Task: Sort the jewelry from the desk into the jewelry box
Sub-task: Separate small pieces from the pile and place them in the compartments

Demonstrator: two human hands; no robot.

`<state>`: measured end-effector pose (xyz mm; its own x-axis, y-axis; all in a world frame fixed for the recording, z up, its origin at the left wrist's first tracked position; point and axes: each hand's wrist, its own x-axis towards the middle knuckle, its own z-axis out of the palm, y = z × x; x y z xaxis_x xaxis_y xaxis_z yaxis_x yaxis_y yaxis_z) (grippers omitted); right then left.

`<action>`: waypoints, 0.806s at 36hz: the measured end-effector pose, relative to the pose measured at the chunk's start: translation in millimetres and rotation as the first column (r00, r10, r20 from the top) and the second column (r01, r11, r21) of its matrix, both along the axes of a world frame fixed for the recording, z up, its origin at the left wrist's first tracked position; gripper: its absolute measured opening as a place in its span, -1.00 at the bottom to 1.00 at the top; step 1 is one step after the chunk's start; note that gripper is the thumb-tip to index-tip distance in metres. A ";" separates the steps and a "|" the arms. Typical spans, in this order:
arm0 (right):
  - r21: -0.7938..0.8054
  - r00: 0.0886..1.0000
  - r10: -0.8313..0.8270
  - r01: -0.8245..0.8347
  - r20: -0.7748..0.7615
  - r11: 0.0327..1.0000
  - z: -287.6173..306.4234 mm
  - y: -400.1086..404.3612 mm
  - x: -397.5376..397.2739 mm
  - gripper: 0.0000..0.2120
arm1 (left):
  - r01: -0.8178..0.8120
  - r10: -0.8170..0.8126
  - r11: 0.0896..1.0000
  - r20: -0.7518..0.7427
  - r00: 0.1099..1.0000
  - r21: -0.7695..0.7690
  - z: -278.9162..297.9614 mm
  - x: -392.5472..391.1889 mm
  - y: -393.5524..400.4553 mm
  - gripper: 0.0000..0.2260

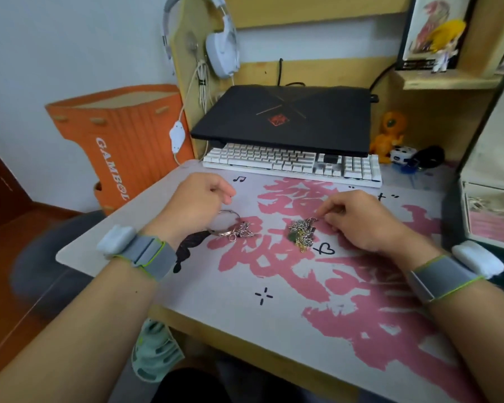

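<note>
While a closed laptop and white keyboard sit far on the pink-lettered desk mat, the left hand curls loosely empty above a silver bangle; the right hand pinches a tangled chain pile.

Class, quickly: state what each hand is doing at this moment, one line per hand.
Left hand: fingers curled, resting over the silver bangle; whether it holds it cannot be told.
Right hand: pinching the end of the chain pile.

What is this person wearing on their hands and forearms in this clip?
Both forearms are bare, with no sleeves or gloves. The left wrist carries a grey fabric band edged in bright green, with a white padded block on it. The right wrist has a matching band and white block.
</note>
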<state>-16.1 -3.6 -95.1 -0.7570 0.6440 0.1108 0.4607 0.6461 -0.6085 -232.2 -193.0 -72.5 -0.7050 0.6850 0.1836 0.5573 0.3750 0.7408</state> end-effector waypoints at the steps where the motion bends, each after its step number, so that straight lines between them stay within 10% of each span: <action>1: -0.004 1.000 -0.001 0.001 -0.005 1.000 -1.2 -1.4 -0.2 -0.82 | 0.039 -0.039 0.998 0.002 0.999 -0.057 0.5 0.9 -1.0 -0.73; 12: -0.033 0.997 -0.068 0.067 -0.031 0.997 -5.4 -6.3 5.1 -0.80 | 0.209 -0.285 0.841 -0.080 0.955 -0.498 3.4 -3.4 -9.2 -0.85; 29: -0.022 0.999 -0.048 0.048 -0.012 0.999 -0.8 -18.8 4.2 -0.82 | 0.150 -0.253 0.899 -0.210 0.944 -0.411 15.4 23.1 23.3 -0.84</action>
